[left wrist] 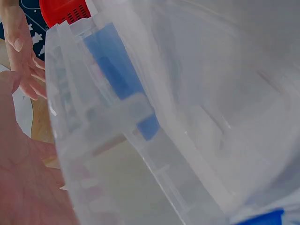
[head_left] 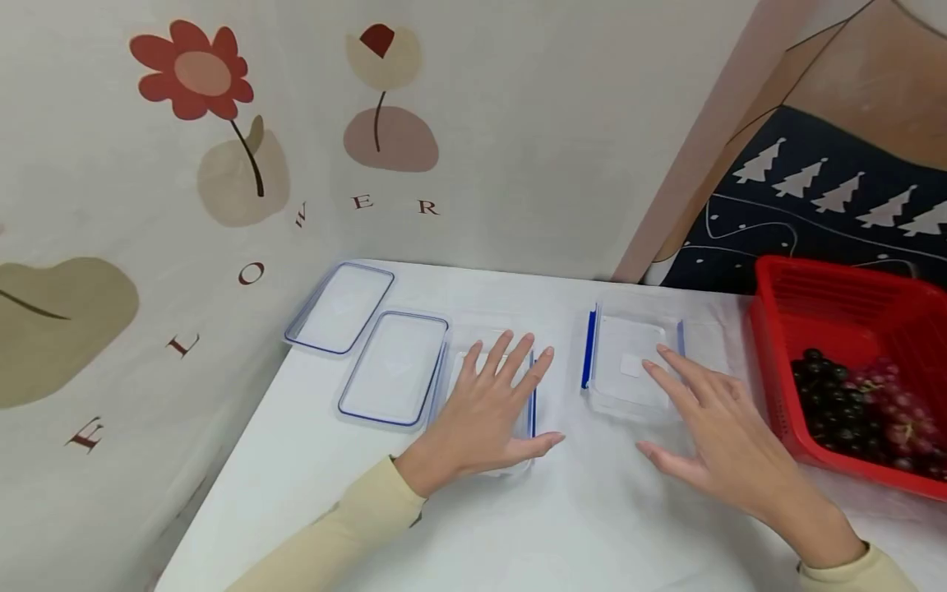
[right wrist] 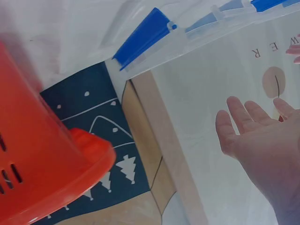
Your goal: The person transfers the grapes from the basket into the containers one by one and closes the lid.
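A clear plastic container (head_left: 527, 411) with blue side clips sits under my left hand (head_left: 477, 415). The fingers of that hand are spread above it, and contact is unclear. To its right stands another clear container (head_left: 625, 345), with a blue clip (head_left: 589, 349) on its left side. My right hand (head_left: 713, 432) reaches over its right part with fingers extended, thumb apart and nothing gripped. In the left wrist view a clear container wall with a blue clip (left wrist: 117, 65) fills much of the picture. A blue clip (right wrist: 143, 40) also shows in the right wrist view.
Two clear lids with blue seals, a nearer one (head_left: 395, 370) and a farther one (head_left: 342, 308), lie left of the containers. A red basket (head_left: 777, 362) at the right holds dark grapes (head_left: 832, 403) and reddish grapes (head_left: 898, 403). A patterned cloth (head_left: 518, 164) hangs behind the white table (head_left: 296, 493).
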The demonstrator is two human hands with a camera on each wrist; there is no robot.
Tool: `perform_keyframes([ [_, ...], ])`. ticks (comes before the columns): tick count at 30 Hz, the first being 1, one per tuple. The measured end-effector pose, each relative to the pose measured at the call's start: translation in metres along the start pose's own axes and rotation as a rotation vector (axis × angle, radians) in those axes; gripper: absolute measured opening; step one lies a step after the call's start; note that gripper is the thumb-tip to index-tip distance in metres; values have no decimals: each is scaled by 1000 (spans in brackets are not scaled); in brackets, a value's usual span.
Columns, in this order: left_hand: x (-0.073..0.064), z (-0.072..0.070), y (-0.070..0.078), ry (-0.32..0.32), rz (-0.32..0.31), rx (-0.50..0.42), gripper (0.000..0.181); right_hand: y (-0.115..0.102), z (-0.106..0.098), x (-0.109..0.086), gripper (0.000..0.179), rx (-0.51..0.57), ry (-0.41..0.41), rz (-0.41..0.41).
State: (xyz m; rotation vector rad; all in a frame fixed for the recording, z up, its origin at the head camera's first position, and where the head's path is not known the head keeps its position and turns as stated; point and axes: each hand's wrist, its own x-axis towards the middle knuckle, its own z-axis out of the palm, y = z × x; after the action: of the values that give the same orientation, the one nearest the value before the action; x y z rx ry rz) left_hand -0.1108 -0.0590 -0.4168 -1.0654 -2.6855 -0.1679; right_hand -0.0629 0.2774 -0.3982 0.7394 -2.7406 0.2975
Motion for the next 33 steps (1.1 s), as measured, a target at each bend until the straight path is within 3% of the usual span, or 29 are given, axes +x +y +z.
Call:
perform_keyframes([
  [11, 8, 12, 14, -47, -29, -61, 100, 12, -5, -8, 103, -1, 4, 52],
  [26, 22, 28, 31, 21, -40, 12, 98, 29, -11, -15, 101, -8, 13, 82],
  [33, 31, 32, 36, 22, -61, 13, 97, 38, -14, -21, 101, -13, 7, 117],
])
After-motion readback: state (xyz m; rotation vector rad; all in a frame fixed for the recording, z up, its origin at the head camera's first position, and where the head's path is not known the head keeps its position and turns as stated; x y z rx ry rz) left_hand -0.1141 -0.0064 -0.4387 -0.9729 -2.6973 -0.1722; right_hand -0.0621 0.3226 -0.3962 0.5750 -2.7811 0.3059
